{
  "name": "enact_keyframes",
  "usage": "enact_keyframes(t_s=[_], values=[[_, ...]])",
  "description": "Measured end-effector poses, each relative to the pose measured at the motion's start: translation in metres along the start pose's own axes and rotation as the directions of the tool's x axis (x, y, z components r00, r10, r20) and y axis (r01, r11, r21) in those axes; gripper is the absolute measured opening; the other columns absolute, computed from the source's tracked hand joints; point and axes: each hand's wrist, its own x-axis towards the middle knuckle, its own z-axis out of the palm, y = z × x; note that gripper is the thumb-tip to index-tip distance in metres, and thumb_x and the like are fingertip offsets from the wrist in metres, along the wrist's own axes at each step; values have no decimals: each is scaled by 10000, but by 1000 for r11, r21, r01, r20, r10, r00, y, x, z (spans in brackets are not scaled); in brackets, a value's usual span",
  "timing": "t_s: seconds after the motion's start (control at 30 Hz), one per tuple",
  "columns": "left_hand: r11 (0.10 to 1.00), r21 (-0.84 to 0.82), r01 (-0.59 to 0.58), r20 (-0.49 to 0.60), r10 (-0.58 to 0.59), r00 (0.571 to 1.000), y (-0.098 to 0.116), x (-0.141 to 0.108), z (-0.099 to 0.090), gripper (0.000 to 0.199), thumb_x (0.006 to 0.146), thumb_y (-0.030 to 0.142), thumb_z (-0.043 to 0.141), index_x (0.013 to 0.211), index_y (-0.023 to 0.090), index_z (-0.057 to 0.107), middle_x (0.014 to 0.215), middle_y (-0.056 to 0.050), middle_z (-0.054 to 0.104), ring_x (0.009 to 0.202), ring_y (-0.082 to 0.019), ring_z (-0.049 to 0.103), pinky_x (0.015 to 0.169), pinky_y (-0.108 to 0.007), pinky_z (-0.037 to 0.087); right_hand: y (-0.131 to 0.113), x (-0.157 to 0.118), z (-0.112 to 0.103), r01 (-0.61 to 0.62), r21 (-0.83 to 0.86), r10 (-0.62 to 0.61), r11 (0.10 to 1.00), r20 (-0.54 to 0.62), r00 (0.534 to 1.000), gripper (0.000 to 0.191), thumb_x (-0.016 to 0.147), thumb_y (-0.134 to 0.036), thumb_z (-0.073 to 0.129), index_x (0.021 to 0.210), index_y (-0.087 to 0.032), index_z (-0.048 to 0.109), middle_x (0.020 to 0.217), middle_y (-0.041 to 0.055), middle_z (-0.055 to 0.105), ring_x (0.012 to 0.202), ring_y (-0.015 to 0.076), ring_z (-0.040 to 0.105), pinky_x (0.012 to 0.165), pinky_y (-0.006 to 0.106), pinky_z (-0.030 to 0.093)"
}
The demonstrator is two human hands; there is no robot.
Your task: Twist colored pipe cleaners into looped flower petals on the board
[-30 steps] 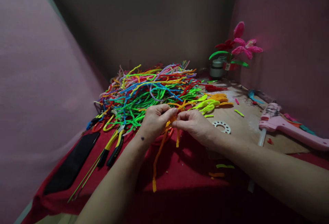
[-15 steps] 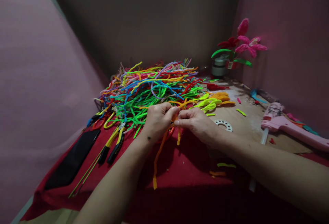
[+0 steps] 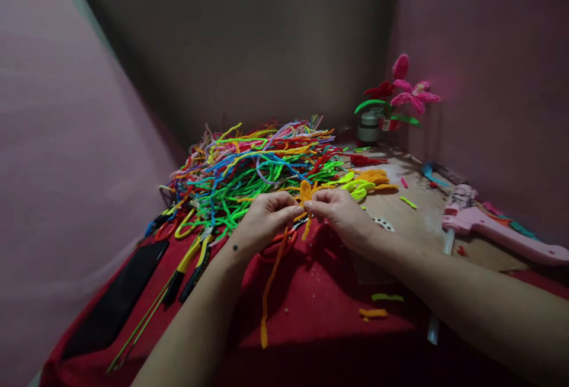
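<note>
Head view: pinches an orange loop point(image 3: 305, 190) low down, left hand point(image 3: 269, 218) and right hand point(image 3: 341, 212) close together, over red scissors point(image 3: 292, 239), before a colourful pile point(image 3: 262, 165)!

Left hand point(image 3: 267, 216) and right hand point(image 3: 343, 214): one each
Orange looped piece point(image 3: 305, 190) in hand: one
Black phone point(image 3: 116, 298): one
Pliers point(image 3: 190, 255) with yellow-and-black handles: one pair
Pink glue gun point(image 3: 486, 223): one
White holed disc point(image 3: 384, 224): one
Pink open flower point(image 3: 418, 92): one
Pink bud point(image 3: 400, 67): one
Long green leaves point(image 3: 407, 120): two
Grey canister point(image 3: 368, 129): one
Larger scraps point(image 3: 387, 297) up front: one yellow-green, one orange
Heaped fuzzy stems point(image 3: 262, 168): too many to count
</note>
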Motion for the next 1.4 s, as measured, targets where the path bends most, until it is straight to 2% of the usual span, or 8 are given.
enact_keyframes(t_s=[0.13, 0.5, 0.83, 0.97, 1.07, 1.17, 1.27, 1.4], values=[[996, 68, -61, 11, 60, 998, -4, 1, 0, 218, 722, 343, 590, 682, 130, 615, 462, 66, 395, 419, -39, 298, 420, -176, 252, 3, 0, 1, -20, -23, 20, 1000, 14, 1000, 286, 699, -315, 551, 508, -177, 389, 482, -59, 340, 467, 67, 268, 481, 255, 182], [972, 167, -163, 88, 150, 985, -10, 3, -4, 174, 751, 282, 544, 734, 140, 643, 673, 9, 559, 609, -91, 466, 545, -172, 358, 6, 0, 4, -37, -16, 38, 999, 20, 999, 254, 689, -303, 546, 503, -172, 432, 478, -35, 397, 462, 72, 319, 466, 248, 236], [985, 110, -136, 112, 124, 986, -9, 1, -4, 171, 738, 284, 552, 738, 146, 652, 679, 8, 571, 615, -92, 483, 554, -172, 371, 5, -2, 4, -33, 10, 33, 999, 17, 999, 249, 683, -293, 553, 502, -171, 432, 472, -43, 401, 455, 69, 326, 467, 241, 247], [992, 94, -81, 91, 72, 993, -6, 1, -6, 205, 727, 321, 569, 752, 143, 666, 609, 15, 551, 533, -74, 442, 497, -174, 340, 3, -1, 2, -13, 0, 13, 1000, 2, 1000, 244, 680, -301, 551, 504, -169, 444, 480, -41, 414, 467, 75, 346, 479, 242, 264], [999, 2, -35, 10, 35, 999, -5, 2, -8, 263, 721, 357, 588, 844, 143, 678, 628, 2, 580, 532, -80, 459, 495, -182, 346, 1, 0, 0, -3, -15, 3, 1000, -17, 1000, 229, 682, -291, 544, 511, -167, 455, 489, -35, 431, 480, 82, 375, 494, 243, 282], [984, -180, -18, -79, 4, 997, -10, 6, -7, 282, 674, 332, 652, 877, 139, 681, 694, -20, 623, 579, -94, 509, 544, -197, 384, 1, -1, 1, -9, -19, 10, 1000, 24, 1000, 231, 687, -281, 535, 508, -170, 440, 484, -41, 410, 478, 79, 357, 494, 245, 272], [927, -375, 30, -20, -41, 999, -17, 10, 1, 277, 625, 274, 700, 863, 133, 681, 731, -29, 646, 609, -110, 550, 587, -218, 417, 2, -3, 4, -22, -11, 23, 1000, 69, 997, 223, 675, -271, 540, 510, -171, 429, 496, -44, 402, 489, 77, 344, 498, 246, 262], [887, -460, 45, 14, -44, 999, -22, 13, 9, 177, 599, 218, 713, 737, 117, 668, 669, -16, 635, 583, -98, 553, 589, -214, 420, 2, -7, 7, -63, -3, 63, 998, 94, 994, 178, 652, -245, 536, 523, -166, 443, 501, -42, 407, 495, 76, 345, 505, 246, 259]])
